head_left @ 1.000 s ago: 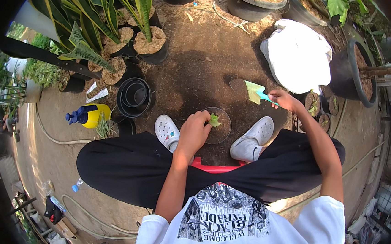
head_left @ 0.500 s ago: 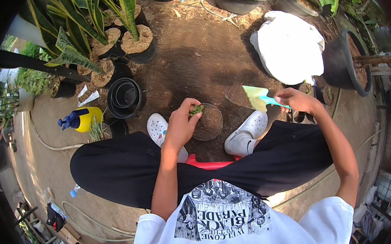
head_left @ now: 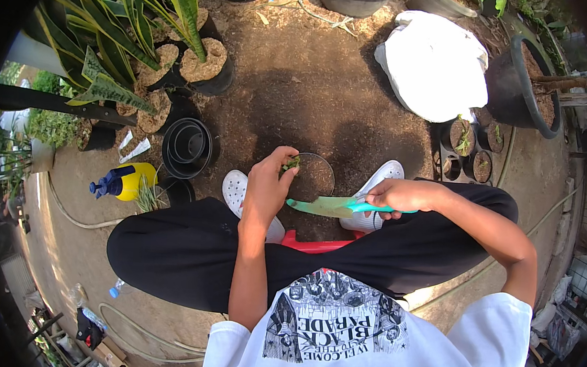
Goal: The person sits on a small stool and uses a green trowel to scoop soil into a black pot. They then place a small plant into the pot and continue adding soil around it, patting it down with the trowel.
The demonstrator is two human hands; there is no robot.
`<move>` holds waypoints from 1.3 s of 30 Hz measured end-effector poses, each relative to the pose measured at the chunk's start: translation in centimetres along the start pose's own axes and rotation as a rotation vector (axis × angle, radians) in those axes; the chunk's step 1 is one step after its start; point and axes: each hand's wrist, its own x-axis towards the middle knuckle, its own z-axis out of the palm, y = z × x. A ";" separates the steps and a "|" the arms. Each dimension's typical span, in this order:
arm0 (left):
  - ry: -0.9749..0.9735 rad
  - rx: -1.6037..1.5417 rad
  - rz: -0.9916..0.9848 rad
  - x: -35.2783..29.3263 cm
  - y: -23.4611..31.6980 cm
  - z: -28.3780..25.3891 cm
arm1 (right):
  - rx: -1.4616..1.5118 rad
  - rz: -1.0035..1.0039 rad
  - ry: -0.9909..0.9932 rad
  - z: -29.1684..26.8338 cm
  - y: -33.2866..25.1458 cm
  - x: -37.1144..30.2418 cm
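Note:
Between my shoes stands a round pot [head_left: 333, 178] with brown soil in it. My left hand [head_left: 264, 185] is at its left rim, fingers closed round a small green seedling [head_left: 293, 163]; its lower end is hidden. My right hand [head_left: 403, 194] grips the handle of a teal garden trowel [head_left: 334, 206]. The trowel's blade points left, across the near edge of the pot, with its tip close to my left hand. Whether soil lies on the blade I cannot make out.
Nested black pots [head_left: 187, 147] and a yellow spray bottle [head_left: 128, 181] stand left, near potted snake plants [head_left: 205, 66]. A white sack [head_left: 432, 67] lies far right, beside small planted pots [head_left: 463, 136] and a large black pot [head_left: 522, 84]. A hose [head_left: 83, 223] crosses the ground.
My right hand has brought the trowel left and nearer, from beside the small pots to the pot between my shoes. My left hand stays nearly in place with the seedling.

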 end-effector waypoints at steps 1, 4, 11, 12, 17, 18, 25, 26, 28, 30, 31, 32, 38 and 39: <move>0.003 0.007 -0.001 -0.1 0.0 -0.1 | 0.007 0.003 -0.013 0.1 0.1 0.1; 0.008 0.024 0.009 -0.2 0.3 -0.3 | -0.334 -0.163 0.196 0.8 -0.3 -1.6; -0.002 0.026 0.019 0.0 0.3 -0.3 | -0.793 -0.546 0.626 2.9 -0.6 -1.1; 0.002 0.029 0.019 -0.1 0.3 -0.2 | -0.838 -0.517 0.655 2.7 0.1 -0.1; 0.036 0.043 0.046 -0.2 -0.4 0.0 | -0.921 -0.550 0.688 2.1 1.2 1.1; 0.032 0.036 0.040 -0.2 -0.2 0.0 | -0.895 -0.587 0.703 2.2 0.9 0.6; 0.023 0.031 0.038 -0.3 0.0 -0.2 | -0.978 -0.579 0.747 1.7 1.5 0.8; 0.029 0.037 0.049 -0.3 -0.2 -0.2 | -0.978 -0.582 0.744 1.5 1.5 0.9; 0.027 0.043 0.037 -0.2 0.0 -0.2 | -0.980 -0.580 0.749 1.3 1.6 0.9; 0.022 0.054 0.043 -0.2 0.2 -0.2 | -0.981 -0.581 0.745 1.1 1.7 1.1; 0.018 0.062 0.055 -0.1 0.3 -0.2 | -0.965 -0.591 0.750 1.2 1.9 1.2; 0.013 0.069 0.067 -0.2 0.4 -0.2 | -0.948 -0.601 0.755 1.4 2.0 1.3; 0.023 0.066 0.081 -0.3 0.1 -0.1 | -0.929 -0.647 0.754 0.7 2.6 1.4; 0.021 0.071 0.072 -0.3 0.2 -0.1 | -0.920 -0.655 0.763 0.6 2.7 1.3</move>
